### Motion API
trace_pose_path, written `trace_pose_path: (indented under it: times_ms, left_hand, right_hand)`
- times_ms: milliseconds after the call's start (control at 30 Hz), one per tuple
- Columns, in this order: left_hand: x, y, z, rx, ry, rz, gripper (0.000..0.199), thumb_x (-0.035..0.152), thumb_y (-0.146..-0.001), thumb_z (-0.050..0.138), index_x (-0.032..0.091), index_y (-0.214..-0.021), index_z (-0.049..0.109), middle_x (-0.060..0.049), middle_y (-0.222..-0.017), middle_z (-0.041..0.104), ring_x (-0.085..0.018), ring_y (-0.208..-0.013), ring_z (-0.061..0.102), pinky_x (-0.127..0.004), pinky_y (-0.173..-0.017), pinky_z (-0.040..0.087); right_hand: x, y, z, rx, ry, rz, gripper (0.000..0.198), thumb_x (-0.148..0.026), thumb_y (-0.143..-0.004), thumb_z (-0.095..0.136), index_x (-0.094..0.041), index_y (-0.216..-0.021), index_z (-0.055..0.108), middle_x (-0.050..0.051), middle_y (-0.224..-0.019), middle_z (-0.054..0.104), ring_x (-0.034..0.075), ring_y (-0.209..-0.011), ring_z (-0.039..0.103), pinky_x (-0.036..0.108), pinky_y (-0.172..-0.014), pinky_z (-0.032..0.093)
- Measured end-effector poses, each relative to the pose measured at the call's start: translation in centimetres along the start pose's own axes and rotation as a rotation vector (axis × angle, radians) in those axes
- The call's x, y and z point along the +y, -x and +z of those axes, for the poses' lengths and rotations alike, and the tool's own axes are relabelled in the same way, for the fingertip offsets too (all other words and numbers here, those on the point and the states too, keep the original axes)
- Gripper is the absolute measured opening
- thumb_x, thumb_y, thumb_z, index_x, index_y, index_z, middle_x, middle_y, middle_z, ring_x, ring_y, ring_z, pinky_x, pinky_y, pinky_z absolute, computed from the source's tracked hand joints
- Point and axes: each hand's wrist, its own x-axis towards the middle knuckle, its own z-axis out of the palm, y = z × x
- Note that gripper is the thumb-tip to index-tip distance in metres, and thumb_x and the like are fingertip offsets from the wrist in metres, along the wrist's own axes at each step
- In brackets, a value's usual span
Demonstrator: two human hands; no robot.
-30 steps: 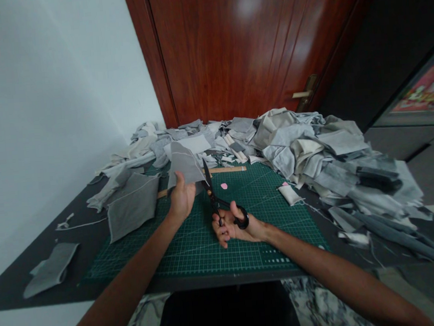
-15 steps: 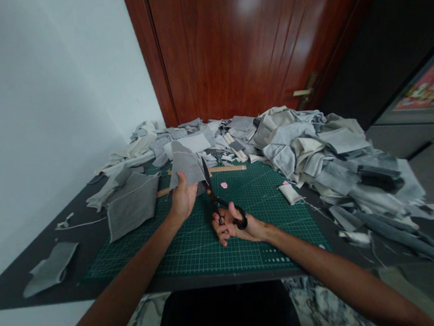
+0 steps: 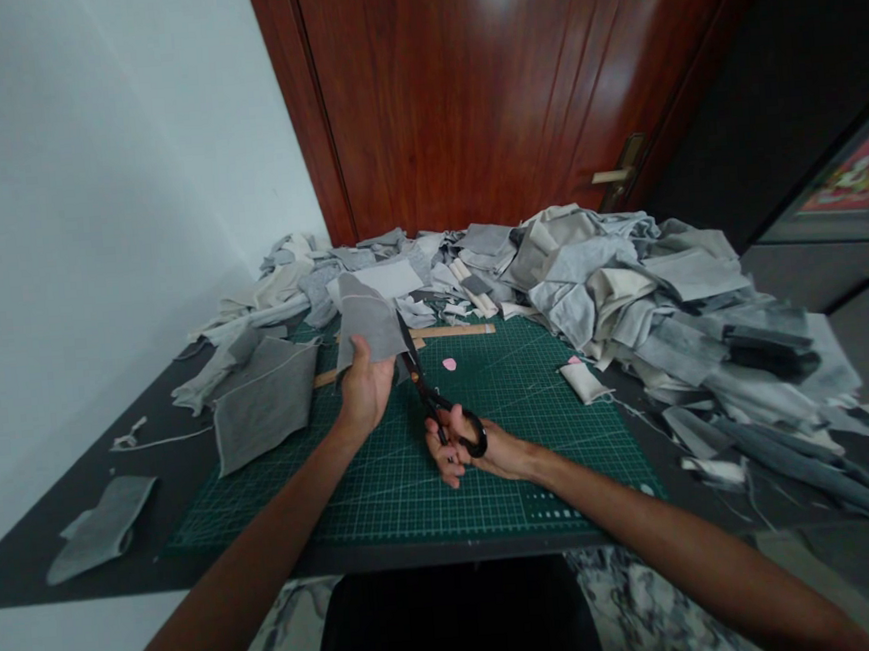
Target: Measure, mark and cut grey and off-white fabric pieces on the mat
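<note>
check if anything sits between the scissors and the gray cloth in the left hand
Nothing visible stands between them: the scissors in the right hand are at the edge of the gray cloth in the left hand.

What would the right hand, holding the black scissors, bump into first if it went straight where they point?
The right hand, with its black scissors, would probably meet the flat grey cloth piece held by the left hand first, though depth is unclear.
</note>
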Motion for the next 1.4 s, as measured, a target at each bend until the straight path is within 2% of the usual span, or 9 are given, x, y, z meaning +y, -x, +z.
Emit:
trace_pose_path:
  times_ms: [267, 600, 867, 1167, 1400]
  left_hand:
    - [0.0, 0.1, 0.1, -0.022, -0.008, -0.002, 0.053, 0.052, -0.102, 0.056, 0.02, -0.144, 0.06, -0.011, -0.15, 0.06, -0.024, -0.147, 0.048, -0.041, -0.126, 0.033]
    - [0.0, 0.0, 0.1, -0.062, -0.022, 0.0, 0.053, 0.054, -0.1, 0.059, 0.022, -0.143, 0.06, -0.01, -0.15, 0.06, -0.025, -0.15, 0.044, -0.043, -0.126, 0.032]
    - [0.2, 0.0, 0.4, -0.071, -0.073, 0.013, 0.056, 0.056, -0.1, 0.057, 0.022, -0.144, 0.058, -0.012, -0.149, 0.061, -0.027, -0.147, 0.048, -0.046, -0.122, 0.038]
    - [0.4, 0.3, 1.2, -0.04, -0.028, -0.054, 0.058, 0.056, -0.101, 0.054, 0.022, -0.149, 0.054, -0.012, -0.148, 0.062, -0.025, -0.146, 0.049, -0.043, -0.124, 0.036]
    - [0.3, 0.4, 1.0, -0.072, -0.039, -0.094, 0.062, 0.059, -0.1, 0.053, 0.018, -0.147, 0.055, -0.014, -0.146, 0.063, -0.025, -0.146, 0.049, -0.045, -0.125, 0.034]
  right_hand:
    - [0.4, -0.2, 0.4, 0.054, 0.064, -0.053, 0.062, -0.083, -0.087, 0.054, -0.021, -0.091, 0.047, -0.008, -0.068, 0.042, 0.008, -0.052, 0.042, 0.027, -0.055, 0.05]
    - [1.0, -0.5, 0.1, 0.084, 0.066, -0.104, 0.059, -0.079, -0.088, 0.058, -0.021, -0.091, 0.047, -0.01, -0.064, 0.043, 0.008, -0.048, 0.043, 0.026, -0.051, 0.05]
    - [0.9, -0.4, 0.1, 0.111, 0.115, -0.113, 0.055, -0.075, -0.09, 0.06, -0.022, -0.089, 0.046, -0.01, -0.063, 0.043, 0.007, -0.047, 0.044, 0.027, -0.05, 0.053]
    - [1.0, -0.5, 0.0, 0.125, 0.124, -0.11, 0.054, -0.072, -0.088, 0.065, -0.022, -0.086, 0.043, -0.011, -0.062, 0.045, 0.007, -0.046, 0.048, 0.027, -0.052, 0.056]
    - [0.9, -0.5, 0.0, 0.149, 0.107, -0.088, 0.054, -0.071, -0.087, 0.068, -0.022, -0.088, 0.044, -0.012, -0.06, 0.044, 0.008, -0.045, 0.05, 0.027, -0.051, 0.056]
